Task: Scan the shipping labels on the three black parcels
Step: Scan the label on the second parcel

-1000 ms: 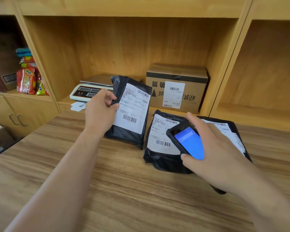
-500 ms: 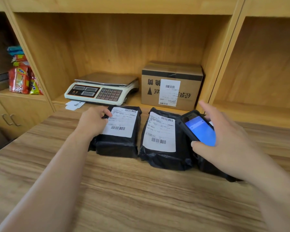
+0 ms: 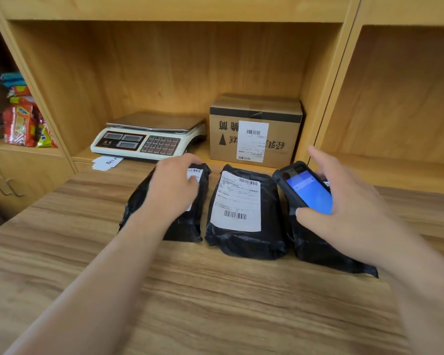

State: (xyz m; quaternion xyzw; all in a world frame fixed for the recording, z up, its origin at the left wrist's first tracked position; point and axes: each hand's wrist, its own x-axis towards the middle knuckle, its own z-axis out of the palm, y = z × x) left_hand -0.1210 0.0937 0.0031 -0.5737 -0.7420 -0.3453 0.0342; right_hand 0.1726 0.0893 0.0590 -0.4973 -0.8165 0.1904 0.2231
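Note:
Three black parcels lie side by side on the wooden table [image 3: 215,303]. My left hand [image 3: 173,189] rests flat on the left parcel [image 3: 185,226], covering most of its white label. The middle parcel [image 3: 244,219] shows its full label with barcodes. The right parcel [image 3: 315,247] is largely hidden behind my right hand [image 3: 344,213], which holds a black handheld scanner [image 3: 305,188] with a lit blue screen over it, index finger raised.
On the shelf behind stand a white weighing scale [image 3: 146,139] and a cardboard box [image 3: 254,129] with its own label. A paper slip [image 3: 107,162] lies under the scale's edge. Snack bags [image 3: 23,121] fill the left cubby. The right cubby [image 3: 400,98] is open.
My left hand laid the left parcel flat from an upright tilt, then slid on top of its label. My right hand carried the scanner from the middle parcel to the right one.

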